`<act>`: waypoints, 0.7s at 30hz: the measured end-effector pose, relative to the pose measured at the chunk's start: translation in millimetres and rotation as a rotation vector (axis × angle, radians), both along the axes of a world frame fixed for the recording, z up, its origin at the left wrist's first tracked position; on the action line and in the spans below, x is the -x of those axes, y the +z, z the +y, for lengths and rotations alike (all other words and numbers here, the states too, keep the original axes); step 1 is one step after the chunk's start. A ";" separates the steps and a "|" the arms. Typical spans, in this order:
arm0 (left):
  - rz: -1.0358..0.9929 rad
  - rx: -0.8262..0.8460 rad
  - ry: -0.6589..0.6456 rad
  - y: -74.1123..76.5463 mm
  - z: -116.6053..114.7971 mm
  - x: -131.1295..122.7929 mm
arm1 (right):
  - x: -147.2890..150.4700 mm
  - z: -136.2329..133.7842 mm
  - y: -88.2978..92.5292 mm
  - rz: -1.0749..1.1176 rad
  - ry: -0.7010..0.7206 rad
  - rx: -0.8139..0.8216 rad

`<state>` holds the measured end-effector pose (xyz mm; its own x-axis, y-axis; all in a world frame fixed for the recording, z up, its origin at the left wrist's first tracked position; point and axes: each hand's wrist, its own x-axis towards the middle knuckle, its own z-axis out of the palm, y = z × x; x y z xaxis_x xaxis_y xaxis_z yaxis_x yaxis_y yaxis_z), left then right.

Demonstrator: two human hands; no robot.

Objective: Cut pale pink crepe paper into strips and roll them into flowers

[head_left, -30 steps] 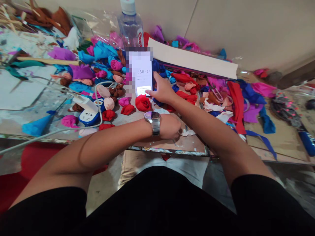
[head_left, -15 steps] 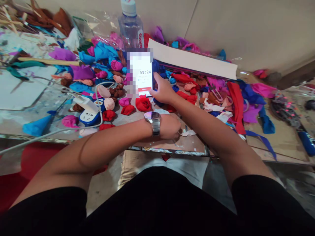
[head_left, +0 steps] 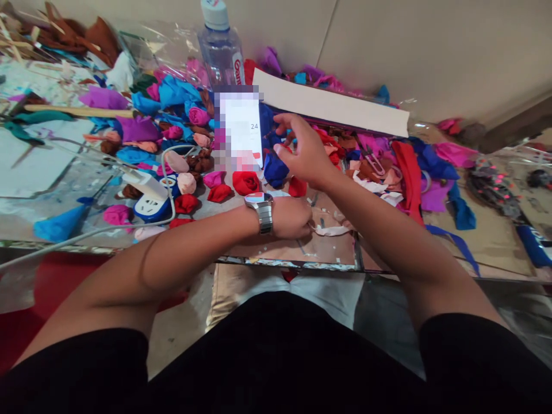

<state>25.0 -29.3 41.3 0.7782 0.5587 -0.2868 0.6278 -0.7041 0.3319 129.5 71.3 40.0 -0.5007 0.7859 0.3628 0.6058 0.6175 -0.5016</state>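
Observation:
My right hand (head_left: 304, 152) is raised to the right of an upright phone (head_left: 244, 129) with a lit screen, thumb and fingers apart, holding nothing. Just below its fingertips sits a dark blue crumpled-paper flower (head_left: 275, 169). In front of the phone is a red paper rose (head_left: 245, 183). My left hand (head_left: 293, 217), its wrist wearing a metal watch (head_left: 264, 218), is closed low over the table's front part. A pale paper strip (head_left: 332, 231) runs right from beside its fingers; whether they grip it is hidden.
A clear plastic bottle (head_left: 221, 54) stands behind the phone. To the left are a power strip (head_left: 153, 204) with a white cable and green-handled pliers (head_left: 26, 123). A long white board (head_left: 332, 103) lies at the back right, near scissors (head_left: 374, 161) and colourful paper scraps.
My right hand has come away from the phone, moving right, and its fingers have spread. My left hand stays closed in about the same place. The whole view has shifted slightly.

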 end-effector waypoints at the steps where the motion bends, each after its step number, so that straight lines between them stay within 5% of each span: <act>1: 0.010 -0.016 0.018 2.0 1.2 0.2 | -11.9 -6.7 5.1 0.007 -0.002 -0.008; 6: -0.026 -0.113 0.147 12.0 11.7 4.2 | -73.7 -49.1 18.3 0.009 0.046 0.015; 11: -0.202 -0.085 0.348 16.4 27.4 12.6 | -107.6 -82.8 9.5 -0.107 0.086 0.040; 21: -0.235 0.131 0.285 7.9 34.0 14.3 | -117.3 -82.1 -22.2 -0.163 0.084 -0.184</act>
